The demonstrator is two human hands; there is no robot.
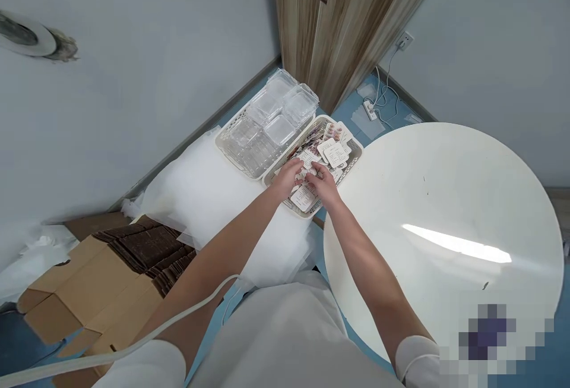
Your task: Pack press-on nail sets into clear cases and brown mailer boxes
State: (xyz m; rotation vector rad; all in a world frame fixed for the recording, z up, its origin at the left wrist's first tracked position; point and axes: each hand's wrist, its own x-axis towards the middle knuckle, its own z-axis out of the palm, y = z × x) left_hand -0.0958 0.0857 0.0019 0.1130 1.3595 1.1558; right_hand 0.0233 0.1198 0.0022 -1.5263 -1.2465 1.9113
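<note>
Cards (335, 154) directly under our fingers are partly covered by both hands, print too small to read. Carton (95, 275) is partly hidden behind our left forearm; table (423, 198) is pixelated at its near right. Left hand (288, 179) and right hand (324, 183) face each other over the basket (358, 150), fingers bent inward, slightly apart; can't tell if either pinches a card. Loose cards lie beyond our fingertips and nearer us, all in the basket, beside the clear boxes (280, 130).

The round table (427, 186) offers open room rightward; basket rims (240, 168) and the wall (178, 73) hem in the left.
</note>
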